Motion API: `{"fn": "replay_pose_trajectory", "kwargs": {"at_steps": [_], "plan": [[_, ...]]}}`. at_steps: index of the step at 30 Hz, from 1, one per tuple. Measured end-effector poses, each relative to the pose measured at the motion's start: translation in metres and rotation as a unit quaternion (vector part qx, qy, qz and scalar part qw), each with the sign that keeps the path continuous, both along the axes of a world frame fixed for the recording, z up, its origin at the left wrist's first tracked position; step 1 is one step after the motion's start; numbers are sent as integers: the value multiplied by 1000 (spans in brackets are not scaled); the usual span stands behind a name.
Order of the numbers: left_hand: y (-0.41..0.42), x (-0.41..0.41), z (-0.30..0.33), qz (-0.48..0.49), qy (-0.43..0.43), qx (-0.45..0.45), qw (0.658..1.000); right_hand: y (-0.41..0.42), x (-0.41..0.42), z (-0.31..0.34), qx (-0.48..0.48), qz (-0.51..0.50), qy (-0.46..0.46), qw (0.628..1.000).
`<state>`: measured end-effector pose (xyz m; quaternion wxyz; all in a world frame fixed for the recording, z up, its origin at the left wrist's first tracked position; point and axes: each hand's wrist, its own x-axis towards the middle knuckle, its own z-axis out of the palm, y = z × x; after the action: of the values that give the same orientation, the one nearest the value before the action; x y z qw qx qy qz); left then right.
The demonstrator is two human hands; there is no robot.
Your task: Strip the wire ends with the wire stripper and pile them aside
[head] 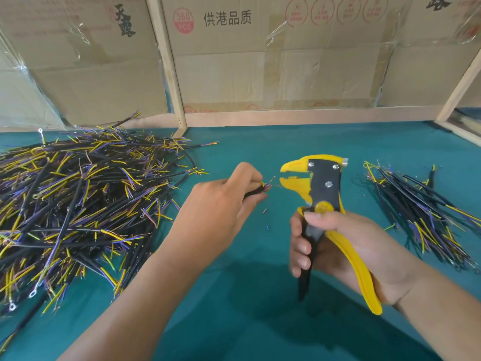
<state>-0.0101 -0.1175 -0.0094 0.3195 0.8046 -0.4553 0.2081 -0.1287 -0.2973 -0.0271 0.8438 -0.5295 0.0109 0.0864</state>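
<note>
My left hand (223, 201) pinches a short black cable (256, 190) whose yellow and purple inner wires point right, their bare tips just left of the stripper's jaws. My right hand (346, 246) grips the yellow and black wire stripper (321, 188) by its handles, jaws open and facing left. A big heap of black cables (78, 204) with yellow and purple ends covers the table's left side. A smaller pile of cables (421, 209) lies to the right of the stripper.
The teal table surface (260, 308) carries tiny bits of stripped insulation (265, 211) below the cable tip. Cardboard boxes (260, 53) and a wooden frame (169, 69) wall off the back. A wooden strip (460, 131) edges the far right.
</note>
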Motion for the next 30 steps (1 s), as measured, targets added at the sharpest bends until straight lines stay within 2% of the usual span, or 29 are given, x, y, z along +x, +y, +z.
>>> {"fn": "replay_pose_trajectory", "kwargs": {"at_steps": [3, 8, 10, 13, 18, 23, 30], "plan": [[0, -1, 0, -5, 16, 1, 1000, -1, 3, 2, -4, -60, -20, 998], [-7, -14, 0, -33, 3, 54, 998, 4, 6, -2, -106, -157, -32, 981], [-9, -19, 1, -31, -30, 77, 996, 6, 5, 0, -106, -148, -24, 983], [-11, -25, 3, -36, -77, 96, 992, 8, 4, 4, -40, -120, 1, 992], [-11, -26, 2, -51, -76, 110, 990, 10, 3, 5, 21, -103, 24, 994], [-11, -24, 0, -45, -79, 114, 989, 11, 3, 4, 0, -114, 30, 993], [-8, -15, 0, -30, -74, 110, 991, 3, 5, 0, -79, -161, 5, 984]]}}
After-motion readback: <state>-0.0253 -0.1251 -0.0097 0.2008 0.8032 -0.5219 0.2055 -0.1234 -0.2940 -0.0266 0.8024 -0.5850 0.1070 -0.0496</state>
